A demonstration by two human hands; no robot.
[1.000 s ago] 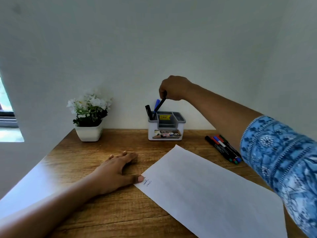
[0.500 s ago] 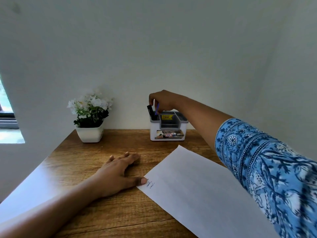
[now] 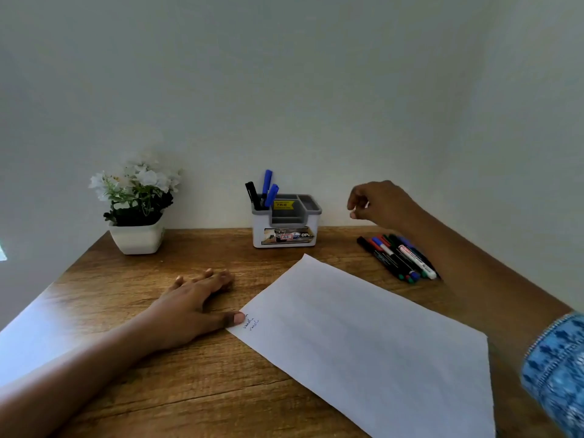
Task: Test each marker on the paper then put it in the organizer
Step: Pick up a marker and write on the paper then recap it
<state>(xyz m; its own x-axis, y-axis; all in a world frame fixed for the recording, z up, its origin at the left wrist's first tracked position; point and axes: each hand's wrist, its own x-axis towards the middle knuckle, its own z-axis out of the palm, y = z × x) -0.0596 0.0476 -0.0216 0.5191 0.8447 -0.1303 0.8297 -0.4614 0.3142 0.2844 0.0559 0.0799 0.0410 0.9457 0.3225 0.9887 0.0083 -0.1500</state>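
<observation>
While the right hand [image 3: 380, 202] hovers with an empty, loose grip, markers [image 3: 398, 257] lie just below.

we take this for a home study corner or small office nook. a wood-grain desk [image 3: 196, 384] sits pushed into the meeting of two plain pale walls [image 3: 284, 90]. against the back wall stands a white and grey organizer [image 3: 286, 226] with pens in one compartment, and to its left a small white pot of white flowers [image 3: 137, 200]. a sheet of paper [image 3: 363, 336] and a loose bunch of markers [image 3: 398, 257] lie on the desk. daylight falls from the left edge.
</observation>
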